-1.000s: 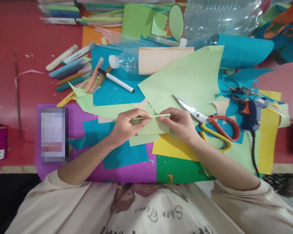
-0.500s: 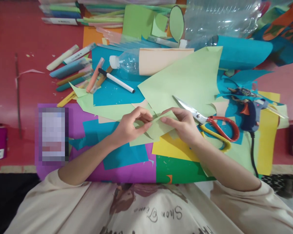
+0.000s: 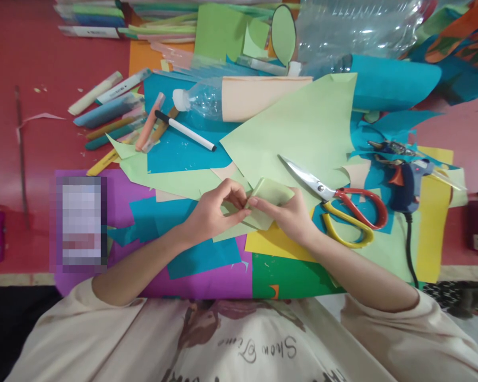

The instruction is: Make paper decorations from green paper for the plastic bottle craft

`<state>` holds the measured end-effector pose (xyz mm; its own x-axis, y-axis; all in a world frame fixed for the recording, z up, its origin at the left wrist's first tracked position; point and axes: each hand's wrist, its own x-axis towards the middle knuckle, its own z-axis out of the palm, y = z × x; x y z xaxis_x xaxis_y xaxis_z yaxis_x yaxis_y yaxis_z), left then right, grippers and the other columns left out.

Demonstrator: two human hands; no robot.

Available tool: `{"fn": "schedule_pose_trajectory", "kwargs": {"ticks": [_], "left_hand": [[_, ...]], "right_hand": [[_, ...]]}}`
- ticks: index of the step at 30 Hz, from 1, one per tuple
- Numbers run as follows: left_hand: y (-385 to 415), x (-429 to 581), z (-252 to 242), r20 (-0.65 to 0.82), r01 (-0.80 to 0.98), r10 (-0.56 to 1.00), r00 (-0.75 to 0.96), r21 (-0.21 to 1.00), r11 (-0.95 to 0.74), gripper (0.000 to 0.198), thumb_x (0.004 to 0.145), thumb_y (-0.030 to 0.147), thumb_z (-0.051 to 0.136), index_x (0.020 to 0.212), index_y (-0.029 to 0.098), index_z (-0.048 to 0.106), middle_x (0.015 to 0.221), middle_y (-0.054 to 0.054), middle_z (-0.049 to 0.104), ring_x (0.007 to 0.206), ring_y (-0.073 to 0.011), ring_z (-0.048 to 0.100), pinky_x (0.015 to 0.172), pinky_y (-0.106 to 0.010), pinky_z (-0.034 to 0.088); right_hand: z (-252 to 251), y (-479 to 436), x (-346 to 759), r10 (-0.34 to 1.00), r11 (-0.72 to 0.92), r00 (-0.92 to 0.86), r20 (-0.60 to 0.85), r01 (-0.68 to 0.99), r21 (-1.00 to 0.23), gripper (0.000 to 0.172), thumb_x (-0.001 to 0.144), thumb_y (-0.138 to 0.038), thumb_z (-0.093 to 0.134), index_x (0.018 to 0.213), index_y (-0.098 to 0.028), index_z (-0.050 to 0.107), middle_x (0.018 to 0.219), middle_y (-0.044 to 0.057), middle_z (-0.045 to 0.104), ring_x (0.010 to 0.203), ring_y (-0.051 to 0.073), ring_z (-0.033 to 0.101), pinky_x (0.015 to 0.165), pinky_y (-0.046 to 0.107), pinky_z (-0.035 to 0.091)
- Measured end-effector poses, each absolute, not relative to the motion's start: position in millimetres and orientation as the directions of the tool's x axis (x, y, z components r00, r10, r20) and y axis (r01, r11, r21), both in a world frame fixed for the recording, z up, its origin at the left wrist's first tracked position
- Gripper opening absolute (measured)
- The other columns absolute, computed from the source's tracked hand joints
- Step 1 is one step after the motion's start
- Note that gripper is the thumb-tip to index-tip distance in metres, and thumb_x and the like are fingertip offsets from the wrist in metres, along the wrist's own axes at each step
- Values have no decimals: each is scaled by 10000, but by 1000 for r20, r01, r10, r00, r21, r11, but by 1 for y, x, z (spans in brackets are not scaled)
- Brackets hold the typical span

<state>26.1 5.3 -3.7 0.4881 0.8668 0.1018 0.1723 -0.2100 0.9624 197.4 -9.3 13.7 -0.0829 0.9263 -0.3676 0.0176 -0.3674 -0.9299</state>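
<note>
Between my two hands is a small piece of pale green paper [image 3: 271, 192], bent over or folded. My left hand [image 3: 220, 210] pinches it at its left edge, thumb and fingertips together. My right hand [image 3: 290, 213] grips it from the other side, its thumb pressed on the paper close to the left fingertips. Scissors [image 3: 321, 189] with one red and one yellow handle lie just right of my right hand, blades slightly apart. Behind the hands spreads a large pale green sheet [image 3: 298, 127]. My right fingers are partly hidden behind the paper.
A plastic bottle [image 3: 203, 101] wrapped in peach paper lies beyond the hands. A blue glue gun [image 3: 407, 185] with its cord rests at the right. Markers [image 3: 107, 114] lie at the left, near a blurred phone-like object [image 3: 82, 225]. Coloured sheets, such as yellow paper [image 3: 279, 245], cover the near side.
The small green paper has turned and been bent, its upper part now standing over the right fingers. My right hand has shifted slightly left and down. The whole view has drifted a little.
</note>
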Motion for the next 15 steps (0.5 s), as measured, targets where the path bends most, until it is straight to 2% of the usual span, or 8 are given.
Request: {"fn": "schedule_pose_trajectory", "kwargs": {"ticks": [3, 5, 6, 8, 9, 11, 15], "left_hand": [[9, 22, -5, 202, 230, 835, 511, 905, -359, 298, 771, 349, 693, 950, 197, 510, 850, -18, 611, 780, -129, 622, 708, -250, 532], [14, 18, -7, 309, 244, 772, 556, 827, -507, 588, 713, 515, 713, 1154, 201, 484, 1088, -101, 595, 1038, -229, 593, 867, -364, 522], [16, 17, -8, 351, 226, 723, 596, 790, -570, 770, 675, 598, 704, 1274, 207, 418, 1236, -145, 535, 1182, -287, 521, 960, -437, 479], [18, 15, -9, 364, 188, 636, 680, 752, -632, 995, 664, 649, 679, 1437, 222, 220, 1434, -192, 364, 1352, -347, 349, 1076, -524, 364], [19, 14, -9, 355, 174, 605, 713, 746, -643, 1039, 680, 642, 670, 1471, 230, 136, 1479, -198, 301, 1386, -352, 297, 1101, -536, 328], [19, 14, -8, 325, 169, 572, 753, 745, -646, 1044, 727, 603, 655, 1492, 245, 43, 1504, -193, 267, 1403, -333, 275, 1117, -521, 314], [17, 15, -6, 315, 184, 552, 772, 720, -669, 1012, 759, 590, 628, 1496, 249, 24, 1479, -190, 324, 1392, -294, 303, 1127, -494, 316]], "right_hand": [[13, -9, 200, 907, -404, -125, -401, 1, -915, 261, 660, -375, 728, 685, -136, 626, 622, 5, 592, 546, 99, 502, 482, 230, 417], [13, -8, 203, 892, -429, -173, -418, -29, -903, 244, 680, -353, 712, 768, -133, 656, 699, 21, 636, 593, 111, 544, 534, 239, 452], [13, -7, 204, 882, -442, -202, -426, -39, -896, 235, 690, -343, 702, 789, -134, 665, 718, 23, 644, 604, 113, 555, 555, 244, 462], [13, -6, 205, 868, -452, -255, -425, -56, -890, 199, 714, -322, 677, 789, -138, 673, 716, 14, 641, 605, 110, 560, 586, 251, 472], [13, -6, 206, 864, -452, -277, -420, -61, -890, 176, 723, -309, 666, 776, -141, 675, 705, 8, 634, 599, 106, 557, 593, 251, 471], [13, -5, 206, 858, -453, -305, -414, -67, -889, 139, 726, -276, 654, 766, -146, 679, 689, -3, 625, 590, 97, 549, 592, 244, 466], [12, -5, 207, 841, -477, -326, -432, -68, -876, 105, 715, -254, 654, 747, -157, 677, 636, -28, 598, 544, 74, 515, 572, 229, 455]]}}
